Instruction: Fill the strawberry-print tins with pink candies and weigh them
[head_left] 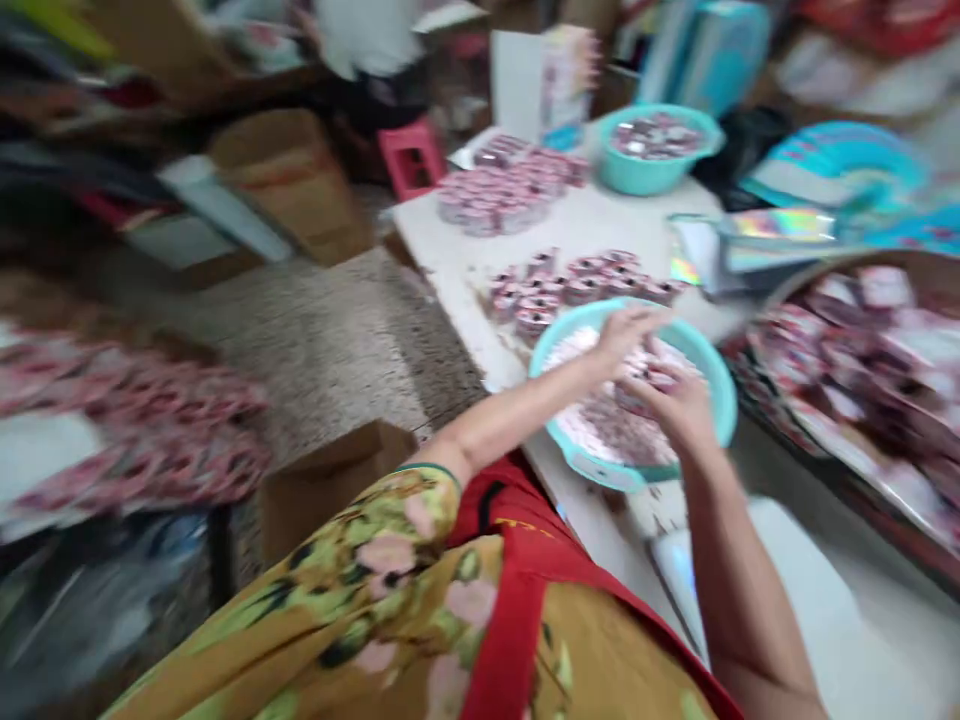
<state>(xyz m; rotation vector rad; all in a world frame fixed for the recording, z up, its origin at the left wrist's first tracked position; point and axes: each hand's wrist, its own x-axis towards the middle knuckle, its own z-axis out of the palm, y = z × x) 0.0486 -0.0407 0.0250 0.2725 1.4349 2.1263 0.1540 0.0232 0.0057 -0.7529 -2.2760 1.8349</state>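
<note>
Both of my hands are over a teal basin (720, 400) filled with small pale pink and brownish pieces. My left hand (626, 335) reaches in from the left, its fingers bent over the top of a small pink case (637, 402). From the right, my right hand (682, 405) curls its thumb and fingers around the same case. Blur and the fingers hide most of it. Just beyond the basin, a loose group of similar small pink cases (540, 300) lies on the white table (450, 255).
More pink cases (495, 195) stand packed together farther back, beside a second teal basin (652, 170). A large round tray (787, 440) of pink packages is at the right. Cardboard boxes (300, 190) and a pink stool (411, 160) stand on the floor.
</note>
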